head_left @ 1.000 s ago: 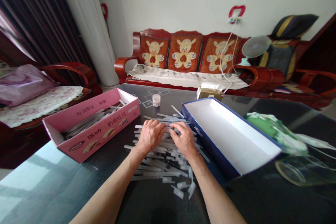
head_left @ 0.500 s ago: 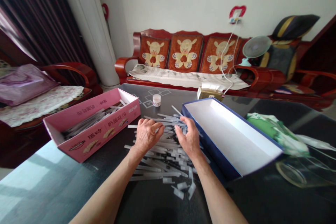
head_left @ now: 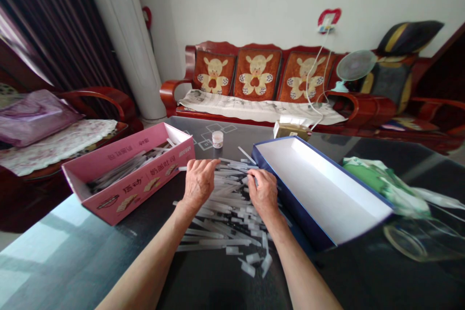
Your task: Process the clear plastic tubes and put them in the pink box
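Observation:
A loose heap of narrow clear plastic strips [head_left: 227, 218] lies on the dark glass tabletop [head_left: 214, 281], between two open cardboard boxes. My left hand [head_left: 199, 184] rests on the far left of the heap, fingers together, with one strip end showing beyond them. My right hand [head_left: 263, 193] is curled among the strips at the heap's right side, close to the blue box wall. Whether either hand grips strips is hidden by the fingers. The pink box [head_left: 127, 179] on the left holds similar strips. The white-lined blue box [head_left: 319, 189] shows a bare white inside.
A small white-capped jar [head_left: 217, 139] and a brown packet [head_left: 290, 130] stand at the table's far side. A green and white plastic bag [head_left: 383, 186] and a glass vessel [head_left: 417, 240] lie at the right. A red wooden sofa [head_left: 254, 77] stands beyond the table.
My hands have moved apart from their close position at the heap's middle, the left one going left and forward, the right one rightward. Strips near the top of the heap have shifted slightly.

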Demonstrator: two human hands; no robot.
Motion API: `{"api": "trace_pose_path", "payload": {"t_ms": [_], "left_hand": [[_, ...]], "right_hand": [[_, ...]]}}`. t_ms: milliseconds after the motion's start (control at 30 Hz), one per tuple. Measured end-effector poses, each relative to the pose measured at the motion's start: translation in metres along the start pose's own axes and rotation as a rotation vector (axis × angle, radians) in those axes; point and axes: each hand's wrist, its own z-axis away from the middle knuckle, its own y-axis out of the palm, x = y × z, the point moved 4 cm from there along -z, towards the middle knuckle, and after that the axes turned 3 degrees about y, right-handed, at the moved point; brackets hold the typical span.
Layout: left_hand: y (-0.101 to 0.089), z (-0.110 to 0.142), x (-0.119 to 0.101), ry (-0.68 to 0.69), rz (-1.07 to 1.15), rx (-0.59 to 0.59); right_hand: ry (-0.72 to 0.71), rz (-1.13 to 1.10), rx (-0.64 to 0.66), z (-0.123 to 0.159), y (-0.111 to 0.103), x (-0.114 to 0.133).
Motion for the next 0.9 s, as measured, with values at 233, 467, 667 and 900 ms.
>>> {"api": "trace_pose_path", "payload": {"t_ms": [233, 467, 667, 900], "left_hand": [[-0.005, -0.002, -0.003, -0.364, 0.653, -0.124], [0.007, -0.006, -0.013, -0.635, 1.390, -0.128], [0.010, -0.003, -0.014, -0.590, 1.164, 0.061], [-0.010, -0.011, -0.016, -0.003, 0.082, 0.164]], "right_hand": [[0.015, -0.119, -0.041, -0.002, -0.003, 0.005], [0.387, -0.493, 0.007, -0.005, 0.000, 0.004], [0.774, -0.956, -0.038, -0.003, 0.007, -0.004], [0.769, -0.922, -0.043, -0.004, 0.003, -0.002]]}}
